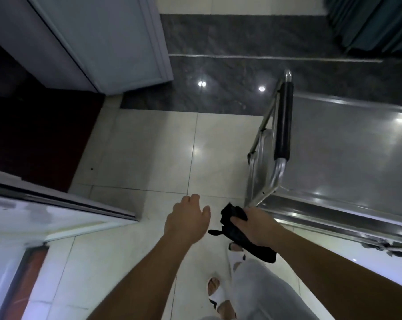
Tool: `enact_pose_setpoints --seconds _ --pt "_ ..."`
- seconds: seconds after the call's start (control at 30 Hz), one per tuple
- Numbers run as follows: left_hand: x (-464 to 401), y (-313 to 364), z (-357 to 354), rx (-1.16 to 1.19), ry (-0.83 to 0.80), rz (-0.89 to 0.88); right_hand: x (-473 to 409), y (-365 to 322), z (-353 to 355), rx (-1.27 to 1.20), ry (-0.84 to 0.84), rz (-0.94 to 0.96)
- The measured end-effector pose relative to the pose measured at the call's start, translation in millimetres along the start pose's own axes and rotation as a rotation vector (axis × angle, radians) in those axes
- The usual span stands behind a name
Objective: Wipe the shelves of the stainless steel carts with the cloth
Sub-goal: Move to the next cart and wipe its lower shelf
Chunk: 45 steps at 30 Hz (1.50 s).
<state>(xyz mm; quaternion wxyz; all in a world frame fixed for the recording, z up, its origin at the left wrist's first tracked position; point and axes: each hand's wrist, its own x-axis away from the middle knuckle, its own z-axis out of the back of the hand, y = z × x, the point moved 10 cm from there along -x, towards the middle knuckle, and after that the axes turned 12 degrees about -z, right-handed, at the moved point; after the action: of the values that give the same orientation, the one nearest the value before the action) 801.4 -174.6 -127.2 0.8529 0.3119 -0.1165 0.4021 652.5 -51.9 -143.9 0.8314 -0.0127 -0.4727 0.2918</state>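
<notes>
Beside the near-left corner of the stainless steel cart (pixel 347 144), my right hand (pixel 256 227) grips a black cloth (pixel 237 234). Fingers curl over the upper bunched part of the cloth; the rest hangs below the hand toward my leg, one small tail sticking out away from the cart. Hand and cloth sit just short of the cart's corner post, over the floor; I cannot tell whether they touch the metal.

Top shelf of the cart: bare steel, reflective, raised lip along its near edge, several light spots mirrored on it. The cart's handle (pixel 283 122) runs along its left end, a steel tube with a black foam sleeve. A lower shelf edge shows beneath the handle, mostly hidden.

My left hand (pixel 187 221) is farther from the cart than the right, held out over the pale floor tiles (pixel 153 158), holding nothing. Fingers are loosely curled downward, thumb pointing toward the cloth. The two hands are near each other but apart.

Below the cart's near edge, my feet in white sandals (pixel 218 294) and a grey trouser leg. Beyond the cart's far-left end, dark polished stone floor (pixel 218 93). Well left of the cart, an open white door (pixel 103 42).
</notes>
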Motion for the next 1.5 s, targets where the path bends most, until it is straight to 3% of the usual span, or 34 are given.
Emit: enact_pose_setpoints --seconds 0.23,0.47,0.67,0.9,1.17,1.5 --pt "-67.8 -56.1 100.9 -0.018 0.072 0.050 -82.8 -105.5 64.8 -0.231 0.010 0.023" --pt "-165.5 -84.8 227.7 -0.010 0.118 0.131 -166.0 -219.2 165.3 -0.256 -0.003 0.026" --pt "-279.0 -80.8 311.3 -0.045 0.133 0.066 -221.2 -280.6 259.4 -0.375 0.060 0.000" --pt "-438.4 -73.8 401.6 -0.085 0.124 -0.133 -299.3 -329.3 366.7 -0.555 0.197 -0.069" --pt "-601.4 -17.1 492.2 -0.249 -0.009 -0.387 -339.1 -350.5 474.2 -0.842 0.363 -0.195" --pt "-781.5 137.3 496.1 -0.375 -0.125 -0.634 -423.5 -289.4 616.8 -0.716 0.504 -0.256"
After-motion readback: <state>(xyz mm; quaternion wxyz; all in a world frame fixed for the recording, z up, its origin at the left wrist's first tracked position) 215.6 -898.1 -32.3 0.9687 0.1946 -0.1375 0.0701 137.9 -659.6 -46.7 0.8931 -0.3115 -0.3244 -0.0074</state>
